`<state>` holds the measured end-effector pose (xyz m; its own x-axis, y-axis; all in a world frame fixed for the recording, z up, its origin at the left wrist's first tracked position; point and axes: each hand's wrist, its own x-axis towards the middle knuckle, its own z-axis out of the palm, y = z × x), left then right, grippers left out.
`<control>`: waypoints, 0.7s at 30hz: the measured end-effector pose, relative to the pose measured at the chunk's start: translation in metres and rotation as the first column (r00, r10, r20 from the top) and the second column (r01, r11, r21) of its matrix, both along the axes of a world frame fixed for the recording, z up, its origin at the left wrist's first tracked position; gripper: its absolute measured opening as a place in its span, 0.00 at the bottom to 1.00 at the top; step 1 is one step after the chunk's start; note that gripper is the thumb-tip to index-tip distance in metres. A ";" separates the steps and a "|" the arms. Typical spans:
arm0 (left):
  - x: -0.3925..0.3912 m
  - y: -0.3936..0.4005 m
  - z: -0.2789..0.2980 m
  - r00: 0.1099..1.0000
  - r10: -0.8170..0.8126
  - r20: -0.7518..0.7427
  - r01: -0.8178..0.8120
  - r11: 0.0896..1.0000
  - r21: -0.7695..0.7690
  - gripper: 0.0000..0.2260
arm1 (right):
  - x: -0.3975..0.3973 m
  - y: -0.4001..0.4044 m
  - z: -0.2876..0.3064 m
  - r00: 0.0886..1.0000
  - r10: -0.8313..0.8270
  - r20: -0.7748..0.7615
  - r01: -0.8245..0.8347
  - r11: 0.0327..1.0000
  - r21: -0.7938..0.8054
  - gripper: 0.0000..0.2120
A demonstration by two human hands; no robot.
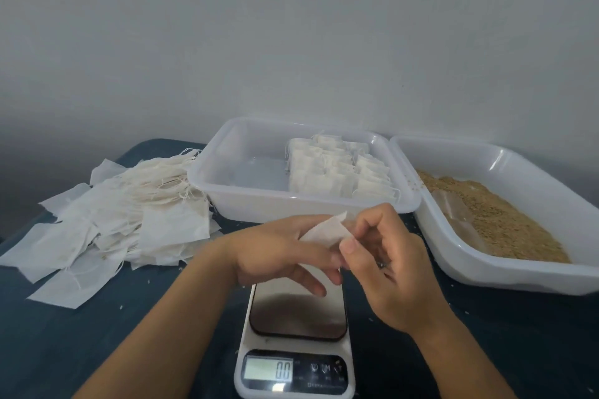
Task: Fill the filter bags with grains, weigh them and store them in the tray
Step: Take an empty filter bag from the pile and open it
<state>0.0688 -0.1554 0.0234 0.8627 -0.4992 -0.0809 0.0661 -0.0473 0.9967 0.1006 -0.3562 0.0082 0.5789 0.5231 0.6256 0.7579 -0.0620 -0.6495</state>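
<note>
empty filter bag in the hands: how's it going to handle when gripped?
Likely floppy: the filter bag bends between the left hand and right hand. Probably very light, being thin and see-through. May snag: the pile of empty bags trails loose strings.

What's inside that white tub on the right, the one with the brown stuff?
The right tub holds a bed of brown grains, with a clear plastic scoop or sheet lying half sunk in them. The tub's floor under the grains is covered, so its depth cannot be seen.
</note>
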 end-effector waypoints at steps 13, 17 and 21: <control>-0.001 0.000 -0.024 0.982 0.048 0.184 -0.080 0.982 0.169 0.10 | 0.007 -0.016 0.026 0.989 0.118 -0.087 -0.145 0.874 -0.463 0.04; -0.006 0.002 -0.024 0.967 0.024 0.253 -0.083 0.971 0.223 0.10 | 0.003 -0.017 0.038 0.990 0.136 -0.047 -0.139 0.807 -0.574 0.11; -0.007 0.000 -0.024 0.963 0.062 0.261 -0.119 0.971 0.209 0.09 | -0.002 -0.014 0.050 0.982 0.187 0.038 -0.121 0.763 -0.635 0.12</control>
